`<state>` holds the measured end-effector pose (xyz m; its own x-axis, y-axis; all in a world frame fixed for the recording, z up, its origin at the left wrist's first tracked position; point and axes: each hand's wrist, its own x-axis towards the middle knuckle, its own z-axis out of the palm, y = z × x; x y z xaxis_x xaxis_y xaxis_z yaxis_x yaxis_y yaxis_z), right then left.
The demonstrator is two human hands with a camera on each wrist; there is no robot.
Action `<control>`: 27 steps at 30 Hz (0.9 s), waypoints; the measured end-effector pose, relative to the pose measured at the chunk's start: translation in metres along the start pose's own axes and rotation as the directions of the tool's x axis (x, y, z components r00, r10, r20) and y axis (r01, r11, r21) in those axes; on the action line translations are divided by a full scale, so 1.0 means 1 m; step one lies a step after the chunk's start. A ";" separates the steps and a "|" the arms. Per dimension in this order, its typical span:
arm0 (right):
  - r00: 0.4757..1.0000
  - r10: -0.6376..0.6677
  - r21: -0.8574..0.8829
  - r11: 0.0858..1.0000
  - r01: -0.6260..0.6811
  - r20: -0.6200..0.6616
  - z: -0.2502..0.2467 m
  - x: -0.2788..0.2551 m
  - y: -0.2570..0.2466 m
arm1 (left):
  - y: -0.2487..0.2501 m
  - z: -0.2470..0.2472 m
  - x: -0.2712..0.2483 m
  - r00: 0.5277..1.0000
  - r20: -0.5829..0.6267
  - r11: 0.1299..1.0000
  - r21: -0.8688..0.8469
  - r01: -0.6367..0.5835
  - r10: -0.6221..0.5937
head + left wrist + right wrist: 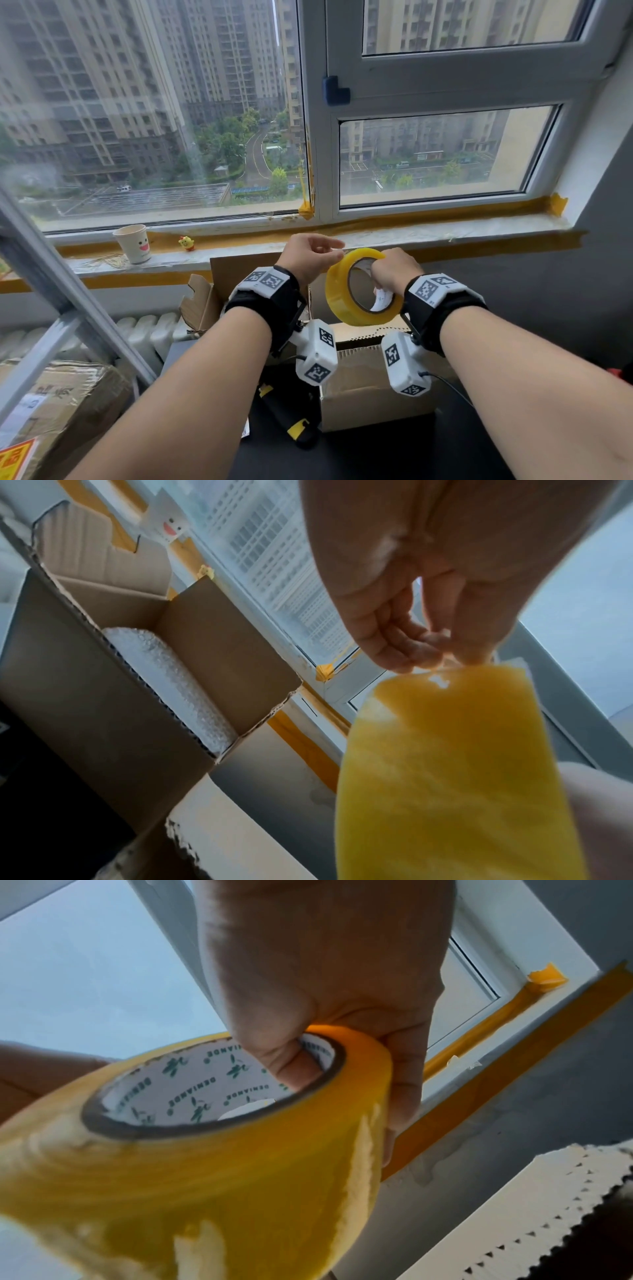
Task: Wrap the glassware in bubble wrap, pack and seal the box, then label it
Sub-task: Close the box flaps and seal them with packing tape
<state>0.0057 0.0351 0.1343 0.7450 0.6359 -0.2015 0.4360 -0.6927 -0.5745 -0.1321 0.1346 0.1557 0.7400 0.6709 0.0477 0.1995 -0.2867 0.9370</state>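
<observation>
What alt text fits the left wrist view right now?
The left hand picks with its fingertips at the top edge of a yellow tape roll. Beside it, an open cardboard box holds a bubble-wrapped bundle, below a window.

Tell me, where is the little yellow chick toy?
In the head view, the little yellow chick toy stands on the windowsill, just right of the smiling paper cup.

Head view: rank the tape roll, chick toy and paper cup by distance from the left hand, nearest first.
1. tape roll: right beside the left hand, whose fingertips pinch at its top edge; the right hand grips it.
2. chick toy: on the windowsill, off to the left.
3. paper cup: same sill, farther left than the toy.
</observation>
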 end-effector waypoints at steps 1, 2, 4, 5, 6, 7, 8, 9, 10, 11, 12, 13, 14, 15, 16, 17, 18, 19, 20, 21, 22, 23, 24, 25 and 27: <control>1.000 -0.006 -0.004 1.000 0.006 0.015 -0.001 0.000 0.000 | 0.001 0.001 -0.001 1.000 -0.004 0.999 0.039 -0.007 0.007; 1.000 -0.010 -0.003 1.000 0.010 0.028 -0.001 -0.001 0.001 | 0.001 0.002 -0.001 1.000 -0.008 0.998 0.067 -0.008 0.009; 0.999 -0.010 0.009 1.000 0.009 0.042 -0.002 -0.002 0.002 | -0.001 0.004 0.000 1.000 -0.025 0.995 0.103 -0.007 0.009; 0.999 -0.010 0.020 1.000 0.009 0.047 -0.002 -0.003 0.002 | -0.002 0.005 0.001 0.999 -0.035 0.994 0.112 -0.009 0.013; 0.999 -0.011 0.035 0.999 0.009 0.051 -0.002 -0.003 0.003 | -0.004 0.006 0.001 0.999 -0.045 0.994 0.113 -0.014 0.019; 0.998 -0.014 0.050 0.999 0.012 0.053 -0.001 -0.003 0.002 | -0.004 0.006 0.002 0.998 -0.056 0.994 0.109 -0.020 0.026; 0.998 -0.017 0.066 0.998 0.013 0.058 0.000 -0.002 0.003 | -0.005 0.008 0.002 0.997 -0.065 0.994 0.107 -0.027 0.034; 0.998 -0.015 0.084 0.996 0.010 0.060 0.001 -0.001 0.004 | -0.005 0.009 0.003 0.996 -0.073 0.994 0.106 -0.040 0.048; 0.998 -0.008 0.101 0.995 0.002 0.059 0.002 0.000 0.004 | -0.005 0.011 0.003 0.995 -0.079 0.993 0.103 -0.059 0.068; 0.999 0.004 0.112 0.994 -0.010 0.052 0.003 0.002 0.006 | -0.005 0.013 0.004 0.993 -0.084 0.993 0.092 -0.076 0.084; 0.999 0.015 0.113 0.993 -0.020 0.049 0.004 0.003 0.007 | -0.005 0.015 0.004 0.992 -0.088 0.994 0.073 -0.081 0.087; 0.998 0.032 0.108 0.993 -0.038 0.060 0.004 0.005 0.009 | -0.006 0.017 0.004 0.993 -0.087 0.996 0.046 -0.075 0.078; 0.995 0.057 0.108 0.992 -0.066 0.085 0.004 0.006 0.011 | -0.007 0.018 0.005 0.995 -0.082 0.998 0.011 -0.063 0.064; 0.990 0.080 0.113 0.989 -0.094 0.119 0.004 0.005 0.012 | -0.009 0.019 0.006 0.996 -0.073 0.998 -0.033 -0.051 0.049; 0.983 0.096 0.110 0.987 -0.113 0.154 0.004 0.003 0.014 | -0.010 0.020 0.006 0.998 -0.060 0.996 -0.084 -0.042 0.037; 0.978 0.105 0.102 0.987 -0.125 0.181 0.004 0.003 0.016 | -0.010 0.020 0.006 0.999 -0.046 0.991 -0.130 -0.034 0.028; 0.973 0.116 0.102 0.985 -0.138 0.201 0.005 0.004 0.017 | -0.011 0.020 0.007 0.999 -0.039 0.986 -0.161 -0.033 0.027; 0.969 0.117 0.128 0.981 -0.147 0.216 0.007 0.005 0.018 | -0.010 0.020 0.008 0.999 -0.040 0.984 -0.172 -0.038 0.031; 0.963 0.118 0.173 0.971 -0.162 0.242 0.009 0.006 0.019 | -0.009 0.019 0.008 0.998 -0.048 0.985 -0.169 -0.045 0.037; 0.953 0.119 0.218 0.959 -0.183 0.278 0.010 0.005 0.019 | -0.008 0.019 0.009 0.997 -0.061 0.986 -0.158 -0.052 0.043; 0.945 0.110 0.256 0.947 -0.194 0.309 0.011 0.005 0.021 | -0.008 0.018 0.011 0.996 -0.074 0.989 -0.139 -0.057 0.047; 0.938 0.085 0.284 0.941 -0.187 0.336 0.011 0.008 0.025 | -0.009 0.016 0.013 0.995 -0.089 0.992 -0.112 -0.058 0.048; 0.937 0.054 0.296 0.941 -0.163 0.344 0.011 0.009 0.028 | -0.011 0.013 0.014 0.993 -0.108 0.995 -0.078 -0.055 0.046; 0.945 0.014 0.288 0.951 -0.114 0.327 0.010 0.011 0.033 | -0.014 0.011 0.016 0.991 -0.130 0.998 -0.042 -0.045 0.040; 0.954 -0.057 0.221 0.975 -0.010 0.293 0.008 0.016 0.044 | -0.022 0.006 0.018 0.984 -0.176 1.000 0.017 -0.011 0.014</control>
<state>0.0327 0.0174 0.0993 0.5381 0.7460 -0.3923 0.3064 -0.6067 -0.7335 -0.1191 0.1489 0.1340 0.6178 0.7770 0.1208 0.2028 -0.3058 0.9303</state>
